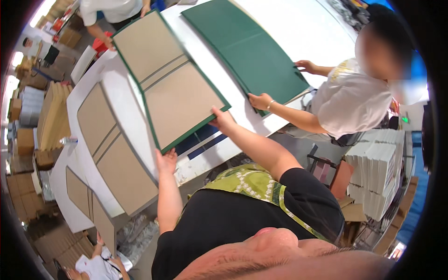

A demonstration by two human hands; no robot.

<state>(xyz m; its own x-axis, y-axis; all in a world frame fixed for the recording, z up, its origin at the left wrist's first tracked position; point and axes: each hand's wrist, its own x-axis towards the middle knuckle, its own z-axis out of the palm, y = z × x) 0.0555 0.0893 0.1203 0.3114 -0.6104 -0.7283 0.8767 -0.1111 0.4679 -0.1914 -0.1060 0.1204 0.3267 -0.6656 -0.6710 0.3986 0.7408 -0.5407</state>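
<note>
Cardboard cover [170,79] w/ green edging, long axis running away up-left, both hands [166,161] [223,120] pinching near edge

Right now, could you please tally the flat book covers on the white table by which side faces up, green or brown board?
Brown-board side up, green-edged cover held by the left hand and right hand: 1
Brown-board side up, white-edged covers: 2
Green side up, cover under a co-worker's hands: 1
Total: 4
</note>
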